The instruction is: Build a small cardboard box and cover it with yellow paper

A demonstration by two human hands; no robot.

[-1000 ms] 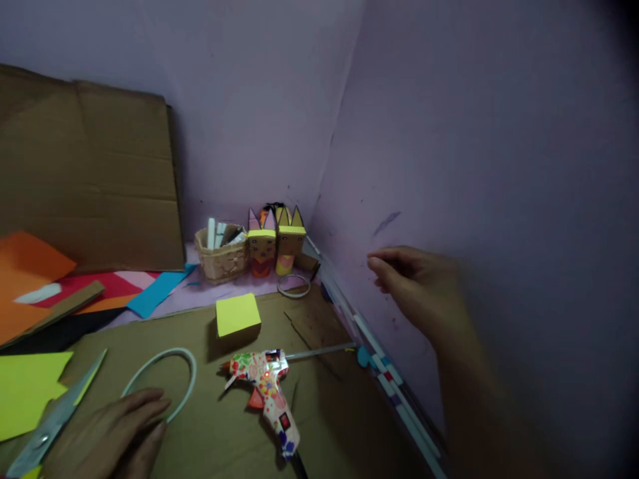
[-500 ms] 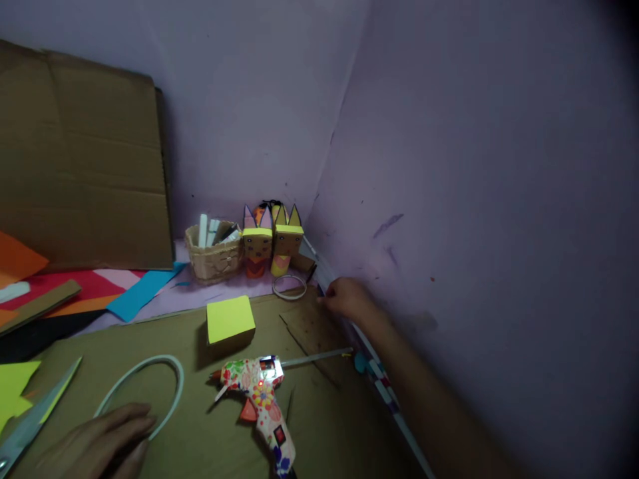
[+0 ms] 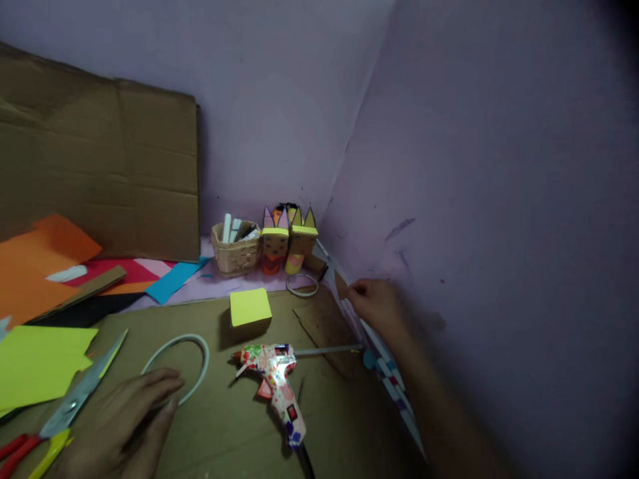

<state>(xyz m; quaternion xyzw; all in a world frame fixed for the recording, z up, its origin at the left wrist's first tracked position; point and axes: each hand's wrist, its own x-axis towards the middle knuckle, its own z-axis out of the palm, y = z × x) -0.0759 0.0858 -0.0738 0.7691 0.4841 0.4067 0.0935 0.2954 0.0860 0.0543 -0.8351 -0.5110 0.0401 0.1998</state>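
My left hand [image 3: 134, 412] is at the lower left, its fingers curled over the near side of a thin white ring [image 3: 206, 359]; the ring's near edge is hidden behind the fingers and thumb. Against the right wall, my right hand [image 3: 377, 306] is closed in a pinch beside a strip of papers and sticks [image 3: 394, 382]. Whatever its fingertips hold is too dark to make out. Between the hands a flower-patterned glue gun [image 3: 277, 376] lies on its side, a glue stick [image 3: 327, 350] sticking out of its back. Behind it sits a small box with a yellow top [image 3: 250, 307].
Scissors [image 3: 72, 406] and yellow paper [image 3: 40, 366] lie at left, with orange paper [image 3: 50, 253] beyond. A woven basket [image 3: 235, 256] and two paper figures [image 3: 302, 239] stand by the back wall. Another ring [image 3: 302, 293] lies before them. Cardboard [image 3: 160, 166] leans behind.
The view has swung a little to the left, showing more scissors and paper. My right hand has shifted slightly back along the wall. My left hand stays at the white ring.
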